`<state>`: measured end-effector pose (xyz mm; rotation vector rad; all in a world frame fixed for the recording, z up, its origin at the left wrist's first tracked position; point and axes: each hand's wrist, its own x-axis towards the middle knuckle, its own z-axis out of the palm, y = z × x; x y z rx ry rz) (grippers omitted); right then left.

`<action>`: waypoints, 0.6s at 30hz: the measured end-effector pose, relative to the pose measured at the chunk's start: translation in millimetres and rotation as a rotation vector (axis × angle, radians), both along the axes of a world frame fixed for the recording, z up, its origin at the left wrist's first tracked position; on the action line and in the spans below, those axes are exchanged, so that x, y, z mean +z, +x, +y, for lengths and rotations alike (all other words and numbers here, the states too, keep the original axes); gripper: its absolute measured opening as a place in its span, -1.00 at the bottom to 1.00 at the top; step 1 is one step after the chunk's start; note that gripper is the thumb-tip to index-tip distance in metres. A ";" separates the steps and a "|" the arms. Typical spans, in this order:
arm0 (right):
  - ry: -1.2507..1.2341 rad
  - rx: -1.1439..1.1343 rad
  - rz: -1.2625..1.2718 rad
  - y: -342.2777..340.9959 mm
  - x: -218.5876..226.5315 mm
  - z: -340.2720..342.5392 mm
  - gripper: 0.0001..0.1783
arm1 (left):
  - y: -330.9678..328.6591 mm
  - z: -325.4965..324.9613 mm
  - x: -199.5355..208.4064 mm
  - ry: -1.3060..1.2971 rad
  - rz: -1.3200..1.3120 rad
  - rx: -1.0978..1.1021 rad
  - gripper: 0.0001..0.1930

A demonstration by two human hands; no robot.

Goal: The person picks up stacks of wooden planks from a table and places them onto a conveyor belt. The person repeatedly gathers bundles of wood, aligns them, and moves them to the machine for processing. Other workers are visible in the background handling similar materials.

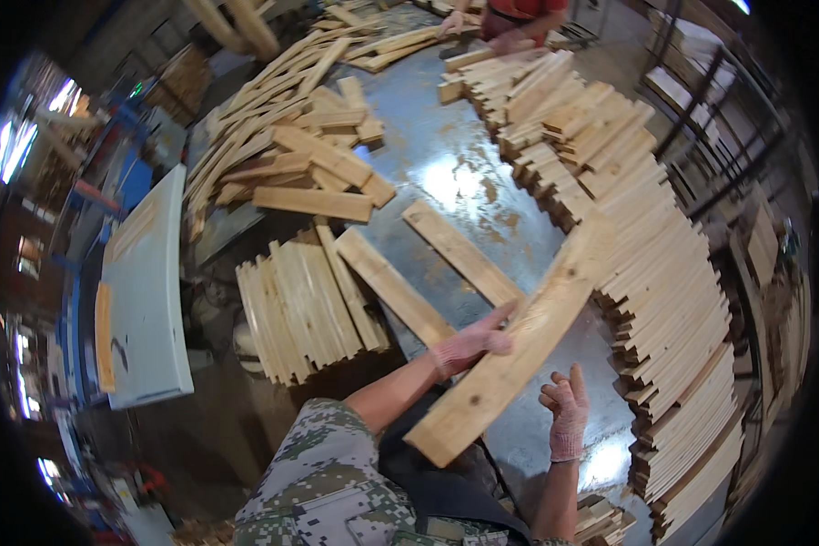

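Observation:
My left hand [473, 344], in a pinkish work glove, grips a long wooden board [528, 337] near its middle, the thumb lying along its face. The board is tilted over the metal table, its far end reaching toward the stacked boards on the right. Apart from it, my gloved right hand [566, 409] is raised with fingers partly bent and spread, holding nothing. Two loose boards, one at left [396, 287] and one at right [464, 253], lie on the table beyond my left hand; their near ends are partly hidden by the hand and the held board.
A long row of stacked boards [673, 300] lines the table's right side. Jumbled boards [309, 164] cover the far left, and a neat bundle [296, 305] stands left of the metal table [428, 136]. A co-worker in red [519, 14] is at the far end.

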<state>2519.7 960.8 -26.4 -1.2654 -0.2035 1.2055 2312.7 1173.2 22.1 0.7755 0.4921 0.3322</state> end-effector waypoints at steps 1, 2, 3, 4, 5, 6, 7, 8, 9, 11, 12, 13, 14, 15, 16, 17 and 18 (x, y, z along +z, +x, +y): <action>-0.008 0.034 -0.001 -13.0 -1.0 7.0 -0.14 | -38.6 -4.4 24.3 0.027 0.065 0.035 0.32; -0.014 0.071 -0.001 -32.3 2.8 17.0 -0.15 | -73.8 -7.3 28.9 0.136 0.082 0.133 0.33; -0.021 0.106 -0.003 -48.8 5.6 25.6 -0.15 | -107.7 -12.1 29.4 0.243 0.099 0.229 0.34; -0.047 0.179 -0.032 -61.2 3.8 30.0 -0.17 | -144.6 -18.5 29.1 0.282 0.163 0.324 0.35; -0.078 0.249 -0.043 -74.2 2.5 34.6 -0.19 | -182.2 -26.1 27.1 0.320 0.229 0.416 0.36; -0.106 0.315 -0.054 -86.6 0.6 40.1 -0.21 | -217.4 -35.2 22.6 0.303 0.214 0.503 0.33; -0.137 0.371 -0.063 -100.2 -1.8 46.6 -0.23 | -251.3 -44.3 20.4 0.284 0.198 0.580 0.31; -0.146 0.417 -0.076 -111.6 -5.4 51.4 -0.24 | -279.4 -52.9 25.5 0.275 0.290 0.664 0.31; -0.171 0.453 -0.080 -123.9 -6.0 56.1 -0.24 | -306.4 -63.3 29.0 0.257 0.386 0.752 0.31; -0.230 0.501 -0.111 -146.3 -6.1 67.5 -0.24 | -360.8 -66.8 -2.9 0.342 0.552 0.874 0.28; -0.264 0.530 -0.110 -155.7 -6.9 71.9 -0.22 | -395.6 -76.3 -35.6 0.476 0.671 0.926 0.27; -0.290 0.563 -0.119 -163.3 -19.9 76.2 -0.21 | -408.2 -70.3 -45.5 0.397 0.696 1.010 0.27; -0.317 0.593 -0.129 -169.8 -34.5 78.4 -0.19 | -419.5 -62.7 -55.6 0.317 0.720 1.088 0.27; -0.345 0.632 -0.136 -178.4 -45.3 85.1 -0.17 | -432.0 -55.5 -67.8 0.231 0.750 1.171 0.27; -0.396 0.615 -0.126 -191.2 -44.1 92.1 -0.16 | -446.0 -46.2 -86.9 0.241 0.919 1.131 0.27; -0.419 0.637 -0.115 -200.4 -39.8 97.4 -0.16 | -460.9 -33.5 -110.6 0.249 1.083 1.090 0.28; -0.438 0.665 -0.109 -209.0 -38.6 107.8 -0.16 | -475.4 -18.5 -135.7 0.256 1.244 1.050 0.28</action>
